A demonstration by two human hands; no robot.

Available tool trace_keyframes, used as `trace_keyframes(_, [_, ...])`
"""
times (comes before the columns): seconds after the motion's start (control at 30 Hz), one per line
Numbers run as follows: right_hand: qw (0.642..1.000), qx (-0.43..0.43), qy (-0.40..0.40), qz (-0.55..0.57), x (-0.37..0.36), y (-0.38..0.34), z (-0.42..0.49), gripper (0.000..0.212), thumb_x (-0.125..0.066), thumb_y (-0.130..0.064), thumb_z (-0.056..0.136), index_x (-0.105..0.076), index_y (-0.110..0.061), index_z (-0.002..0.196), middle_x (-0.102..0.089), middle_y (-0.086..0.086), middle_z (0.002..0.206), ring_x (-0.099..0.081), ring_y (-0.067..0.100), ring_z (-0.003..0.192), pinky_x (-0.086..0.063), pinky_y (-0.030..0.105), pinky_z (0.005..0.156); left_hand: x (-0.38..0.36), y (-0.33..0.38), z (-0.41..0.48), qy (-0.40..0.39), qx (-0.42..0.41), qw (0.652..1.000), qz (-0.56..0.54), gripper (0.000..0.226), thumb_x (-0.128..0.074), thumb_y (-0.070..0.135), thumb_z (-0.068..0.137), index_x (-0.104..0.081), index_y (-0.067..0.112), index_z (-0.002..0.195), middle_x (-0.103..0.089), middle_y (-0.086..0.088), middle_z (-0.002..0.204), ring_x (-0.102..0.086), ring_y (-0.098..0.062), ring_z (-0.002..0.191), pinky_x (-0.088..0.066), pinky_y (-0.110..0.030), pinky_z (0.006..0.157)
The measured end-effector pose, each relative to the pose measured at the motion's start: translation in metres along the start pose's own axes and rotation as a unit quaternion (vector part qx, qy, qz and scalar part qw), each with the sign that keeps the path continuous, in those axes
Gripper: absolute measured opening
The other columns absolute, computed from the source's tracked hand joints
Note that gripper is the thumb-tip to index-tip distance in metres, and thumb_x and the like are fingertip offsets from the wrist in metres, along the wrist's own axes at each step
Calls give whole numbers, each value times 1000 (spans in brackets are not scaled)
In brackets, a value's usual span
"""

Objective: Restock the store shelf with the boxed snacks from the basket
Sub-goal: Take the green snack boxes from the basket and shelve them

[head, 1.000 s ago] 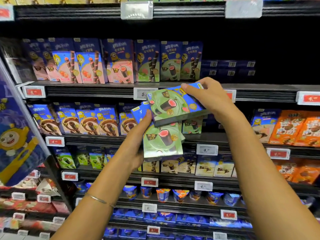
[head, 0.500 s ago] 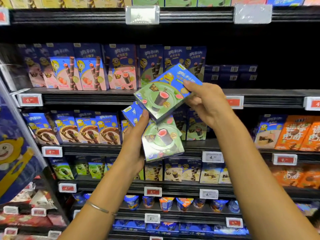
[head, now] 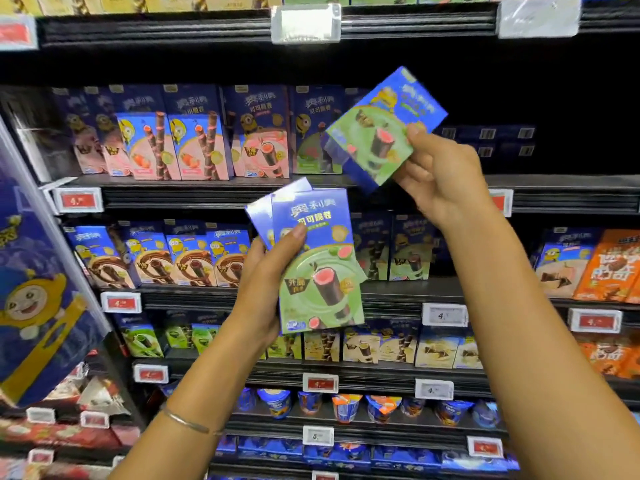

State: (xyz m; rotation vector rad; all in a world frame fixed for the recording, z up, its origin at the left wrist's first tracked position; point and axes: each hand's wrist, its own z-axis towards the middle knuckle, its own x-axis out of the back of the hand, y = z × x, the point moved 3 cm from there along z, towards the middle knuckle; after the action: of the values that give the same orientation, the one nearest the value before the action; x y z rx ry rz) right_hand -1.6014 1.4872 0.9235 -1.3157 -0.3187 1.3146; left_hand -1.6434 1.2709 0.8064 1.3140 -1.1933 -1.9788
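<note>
Your left hand [head: 266, 292] grips a small stack of blue-and-green cardboard snack boxes [head: 318, 271] upright at centre, thumb pressed across the front. At 1 o'clock, your right hand [head: 440, 174] pinches one tilted blue-and-green cardboard box [head: 381, 129] by its lower corner, in front of the black metal shelf [head: 225, 197].

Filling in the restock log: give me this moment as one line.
step: shelving | right hand: holds tilted green box before upper shelf | left hand: holds stacked boxes
</note>
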Motion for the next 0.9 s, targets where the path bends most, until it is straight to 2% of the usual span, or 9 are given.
trace_keyframes(0.13, [997, 30, 52, -47, 13, -7, 26, 16, -63, -11, 98, -64, -4, 112, -79, 6, 97, -77, 18, 86, -61, 31, 72, -5, 32, 8, -46, -55, 997, -25, 72, -67, 30, 87, -47, -7, 145, -65, -25, 129, -72, -36, 98, -62, -42, 82])
trace_keyframes(0.2, [992, 49, 83, -81, 18, -6, 42, 32, -66, -11, 96, -58, -2, 125, -75, 10, 111, -76, 20, 94, -62, 32, 73, -11, 47, 16, -57, -86, 994, -18, 66, -63, 28, 90, -48, -6, 144, -66, -23, 123, -72, -35, 96, -61, -43, 84])
trace_keyframes(0.27, [983, 67, 121, -121, 21, -5, 57, 39, -69, -12, 93, -54, -7, 130, -71, 9, 118, -75, 19, 96, -63, 34, 76, -16, 61, 25, -53, -110, 993, -8, 70, -63, 29, 90, -43, -7, 147, -63, -26, 131, -68, -40, 108, -58, -50, 95])
trace_keyframes(0.37, [954, 115, 183, -208, 21, -5, 75, 37, -74, -16, 89, -58, -19, 122, -72, 1, 109, -73, 13, 93, -61, 30, 75, -20, 71, 38, -44, -120, 992, -4, 78, -65, 31, 89, -37, -5, 153, -55, -32, 145, -61, -49, 122, -53, -57, 104])
trace_keyframes(0.47, [913, 181, 203, -305, 13, -8, 86, 36, -73, -15, 86, -64, -20, 121, -71, -10, 87, -66, -7, 75, -54, 17, 69, -23, 76, 45, -43, -115, 992, -8, 79, -67, 32, 89, -39, -4, 153, -54, -33, 147, -60, -51, 126, -53, -60, 105])
trace_keyframes(0.57, [878, 186, 192, -396, 11, 1, 96, 27, -70, -16, 89, -65, -10, 114, -71, 5, 109, -66, 11, 92, -55, 29, 85, -27, 80, 51, -46, -116, 992, -13, 78, -68, 34, 89, -42, -4, 151, -58, -32, 144, -66, -44, 115, -57, -56, 99])
trace_keyframes(0.67, [848, 198, 187, -456, 12, 14, 101, 10, -67, -16, 91, -61, -9, 96, -69, 10, 103, -59, 19, 86, -45, 30, 69, -28, 82, 58, -42, -115, 992, -19, 77, -69, 36, 89, -44, -2, 150, -60, -30, 142, -67, -42, 113, -59, -54, 96])
trace_keyframes(0.77, [837, 170, 169, -492, 13, 27, 105, 26, -76, -22, 87, -60, -6, 100, -66, 9, 104, -58, 23, 88, -42, 30, 69, -26, 83, 64, -38, -112, 993, -17, 78, -69, 35, 88, -43, -2, 151, -58, -31, 144, -64, -47, 120, -56, -58, 101])
trace_keyframes(0.9, [812, 142, 147, -547, 12, 32, 112, 41, -81, -37, 83, -62, -7, 104, -67, 11, 107, -61, 30, 97, -52, 41, 79, -23, 83, 68, -37, -114, 993, -6, 77, -69, 35, 88, -42, -2, 151, -59, -29, 144, -61, -51, 126, -57, -55, 99])
